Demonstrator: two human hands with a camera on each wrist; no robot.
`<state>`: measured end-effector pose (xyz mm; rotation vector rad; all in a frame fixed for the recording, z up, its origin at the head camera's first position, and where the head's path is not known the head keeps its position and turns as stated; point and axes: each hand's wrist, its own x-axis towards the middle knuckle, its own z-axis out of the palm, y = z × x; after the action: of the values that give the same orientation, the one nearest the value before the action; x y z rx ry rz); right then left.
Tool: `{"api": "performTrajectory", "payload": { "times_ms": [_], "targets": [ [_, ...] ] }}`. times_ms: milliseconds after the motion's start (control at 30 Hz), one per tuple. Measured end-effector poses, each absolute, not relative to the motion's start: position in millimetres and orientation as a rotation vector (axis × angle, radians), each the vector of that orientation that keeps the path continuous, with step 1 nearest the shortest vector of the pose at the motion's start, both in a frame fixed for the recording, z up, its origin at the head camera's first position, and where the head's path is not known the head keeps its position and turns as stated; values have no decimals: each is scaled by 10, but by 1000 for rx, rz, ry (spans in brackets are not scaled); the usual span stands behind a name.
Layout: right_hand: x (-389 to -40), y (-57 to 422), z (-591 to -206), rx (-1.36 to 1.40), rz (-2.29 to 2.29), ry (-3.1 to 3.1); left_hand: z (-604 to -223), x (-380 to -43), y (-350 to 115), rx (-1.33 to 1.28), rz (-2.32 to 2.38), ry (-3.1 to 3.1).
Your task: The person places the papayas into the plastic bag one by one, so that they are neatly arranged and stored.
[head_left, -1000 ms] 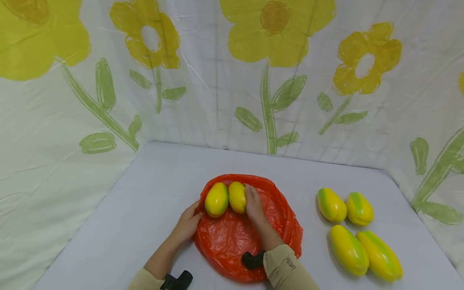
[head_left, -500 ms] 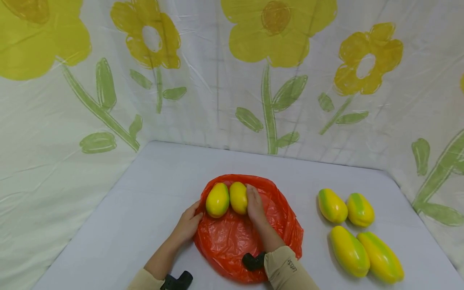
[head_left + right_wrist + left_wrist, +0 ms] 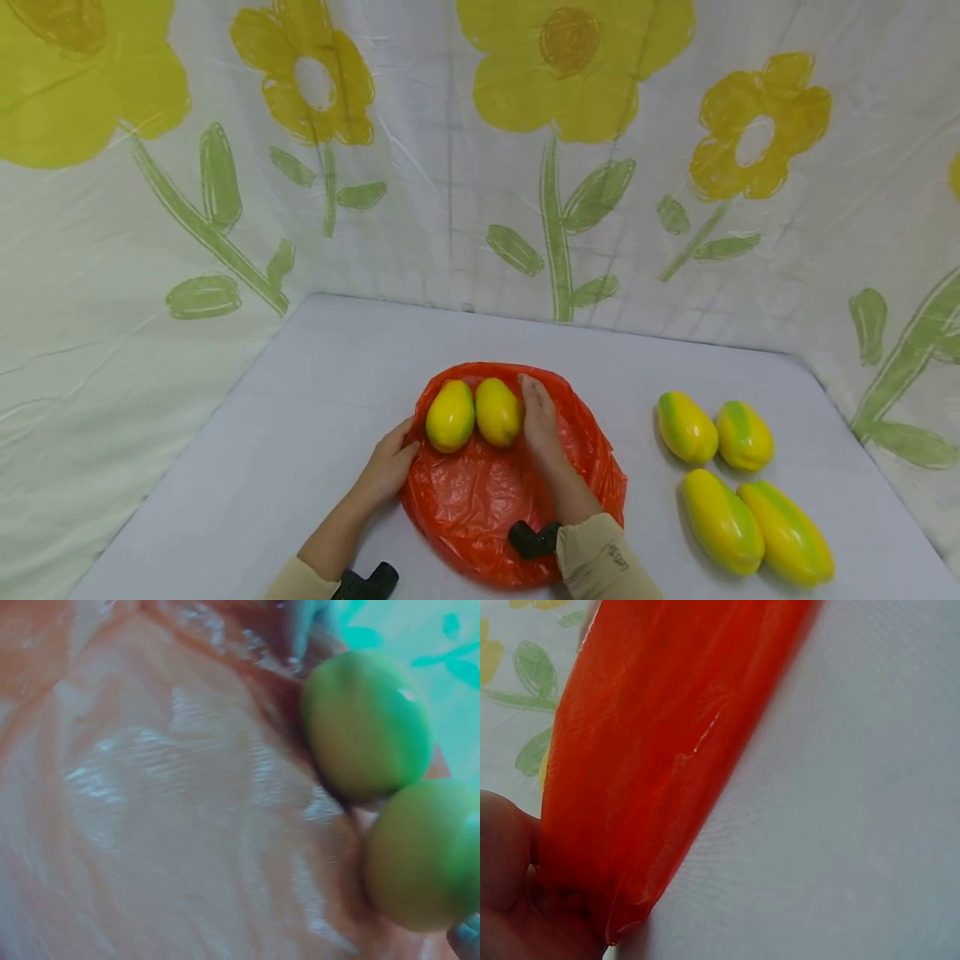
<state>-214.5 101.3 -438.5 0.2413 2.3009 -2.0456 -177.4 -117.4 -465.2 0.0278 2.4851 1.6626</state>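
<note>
A red plastic bag [image 3: 472, 500] lies spread on the table with its mouth open upward. Two smooth yellow-and-green papayas rest inside at its far end: a left papaya [image 3: 450, 417] and a right papaya [image 3: 498, 412]. My left hand [image 3: 386, 462] pinches the bag's left rim; the left wrist view shows thumb and fingers on the red film [image 3: 652, 765]. Fingers extended, my right hand [image 3: 542, 417] stands inside the bag just right of the right papaya. In the right wrist view a fingertip [image 3: 466, 939] shows close to that papaya.
Several more yellow papayas with green stripes lie on the white table to the right: two shorter ones behind, including a short papaya [image 3: 687, 427], and two longer ones in front, including a long papaya [image 3: 722, 521]. A flower-printed curtain [image 3: 420, 250] hangs behind the table.
My right hand has come off the right papaya and shifted slightly right, uncovering that papaya's side. The left hand keeps its place on the bag's rim.
</note>
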Motion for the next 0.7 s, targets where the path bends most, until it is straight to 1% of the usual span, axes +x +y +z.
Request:
{"api": "performTrajectory", "payload": {
  "times_ms": [233, 400, 700],
  "targets": [
    [-2058, 1246, -4262, 120, -2091, 2306, -4661, -1775, -1170, 22, 1664, 2479],
    [-1981, 1418, -4223, 85, -2104, 2277, -4657, -1766, -1166, 15, 1673, 2471],
    [-1795, 1762, -4092, 134, -2069, 2291, -4636, -1769, -1166, 6, 1671, 2469]
  ]
}}
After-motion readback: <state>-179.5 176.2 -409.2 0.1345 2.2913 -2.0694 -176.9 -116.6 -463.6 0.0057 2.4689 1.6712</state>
